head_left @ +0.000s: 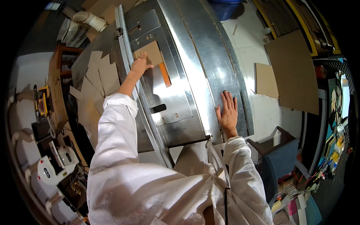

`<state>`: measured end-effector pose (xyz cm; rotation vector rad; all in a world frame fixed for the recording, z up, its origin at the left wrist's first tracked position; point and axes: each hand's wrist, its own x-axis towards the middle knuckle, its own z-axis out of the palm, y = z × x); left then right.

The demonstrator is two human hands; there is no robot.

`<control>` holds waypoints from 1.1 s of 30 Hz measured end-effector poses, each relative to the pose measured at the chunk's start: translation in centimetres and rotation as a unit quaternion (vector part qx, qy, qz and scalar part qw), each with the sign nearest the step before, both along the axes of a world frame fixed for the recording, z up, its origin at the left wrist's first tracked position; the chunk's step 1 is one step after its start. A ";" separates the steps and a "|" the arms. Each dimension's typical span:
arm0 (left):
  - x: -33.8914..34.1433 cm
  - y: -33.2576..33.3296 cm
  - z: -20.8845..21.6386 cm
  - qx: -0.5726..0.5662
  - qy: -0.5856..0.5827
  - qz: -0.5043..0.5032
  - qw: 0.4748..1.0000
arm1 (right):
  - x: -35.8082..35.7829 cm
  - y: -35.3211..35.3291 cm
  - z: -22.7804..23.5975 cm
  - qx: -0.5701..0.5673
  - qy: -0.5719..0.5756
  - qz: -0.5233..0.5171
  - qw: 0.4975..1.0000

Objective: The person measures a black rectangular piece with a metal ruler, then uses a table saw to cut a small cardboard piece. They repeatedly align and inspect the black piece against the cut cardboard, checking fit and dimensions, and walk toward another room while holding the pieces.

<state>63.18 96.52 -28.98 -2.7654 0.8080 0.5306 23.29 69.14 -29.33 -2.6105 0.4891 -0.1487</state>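
Free tabletop (197,84) between orange strip (164,74) and right hand (227,114)

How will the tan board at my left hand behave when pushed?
The tan board looks stiff, lying flat with straight edges. It may slide easily on the smooth metal table. Being flat, it seems unlikely to roll.

The left hand (139,66) covers part of the tan board's (153,54) near left edge, so the contact beneath its fingers cannot be seen. The right hand (228,112) hides a patch of the metal table (212,67), whose far end the upper edge cuts off, along with the blue bin (225,9). Clutter (333,152) at right is too small to tell apart.
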 end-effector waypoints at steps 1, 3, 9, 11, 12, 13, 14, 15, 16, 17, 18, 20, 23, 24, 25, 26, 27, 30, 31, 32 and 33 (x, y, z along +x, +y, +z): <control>0.9 -0.2 0.0 0.004 -0.001 -0.007 1.000 | 0.0 0.0 0.0 -0.001 0.000 -0.003 1.000; 3.2 -0.2 -0.3 0.003 -0.006 -0.026 1.000 | 0.1 -0.1 -0.1 0.001 -0.005 -0.003 1.000; 10.1 -0.3 0.5 0.014 0.027 -0.046 0.998 | 0.0 0.0 0.2 0.010 -0.007 0.001 1.000; 11.2 -0.7 1.0 0.003 0.047 -0.052 0.998 | 0.1 -0.1 0.1 0.012 -0.015 0.000 1.000; 11.5 -0.7 1.1 0.007 0.044 -0.065 0.997 | 0.1 -0.1 0.0 0.008 -0.012 -0.001 1.000; 11.8 -0.5 1.3 0.012 0.040 -0.077 0.996 | 0.1 0.0 -0.1 0.003 -0.008 -0.001 1.000; 11.9 -0.4 1.4 0.016 0.035 -0.089 0.995 | 0.1 0.1 -0.1 -0.002 -0.006 0.000 1.000; 11.9 -0.9 1.7 0.027 0.038 -0.096 0.994 | -0.1 0.0 -0.3 -0.005 -0.001 -0.002 1.000; 11.7 -1.5 2.2 0.037 0.039 -0.103 0.993 | -0.1 0.0 -0.3 -0.004 0.001 -0.007 1.000; 11.5 -2.2 2.7 0.047 0.040 -0.110 0.992 | -0.5 0.0 -0.2 -0.003 0.003 -0.013 1.000; 11.6 -1.9 2.7 0.050 0.026 -0.122 0.991 | -0.5 0.1 -0.1 0.000 0.001 -0.013 1.000; 11.2 -1.3 2.4 0.058 -0.001 -0.146 0.988 | -0.5 0.2 0.1 0.007 -0.009 -0.011 1.000; 10.7 -1.1 2.4 0.022 -0.071 -0.116 0.990 | -0.3 0.1 0.1 0.008 -0.022 -0.005 1.000; 10.4 -1.3 2.9 0.028 -0.068 -0.074 0.995 | -0.5 0.1 0.1 0.007 -0.025 -0.003 1.000; 9.9 -0.9 3.6 -0.028 -0.107 -0.070 0.991 | -0.5 0.1 0.0 0.011 -0.028 0.001 1.000; 9.2 -0.2 4.4 -0.083 -0.147 -0.064 0.984 | -0.5 0.0 -0.1 0.015 -0.026 0.005 1.000; 8.4 1.0 5.7 -0.134 -0.190 -0.056 0.971 | -0.5 0.1 -0.1 0.021 -0.027 0.011 0.999; 0.9 2.1 10.0 -0.390 -0.177 0.044 0.903 | -0.7 0.1 -0.7 0.041 -0.052 0.017 0.998; -2.8 2.4 10.7 -0.451 -0.152 0.064 0.877 | -0.6 0.1 -0.7 0.057 -0.058 0.012 0.997; -6.1 3.5 10.4 -0.494 -0.101 0.106 0.857 | -0.4 0.1 -0.5 0.072 -0.061 0.012 0.995; -9.3 4.3 9.2 -0.550 -0.020 0.125 0.825 | -0.2 0.6 0.0 0.036 -0.045 -0.015 0.998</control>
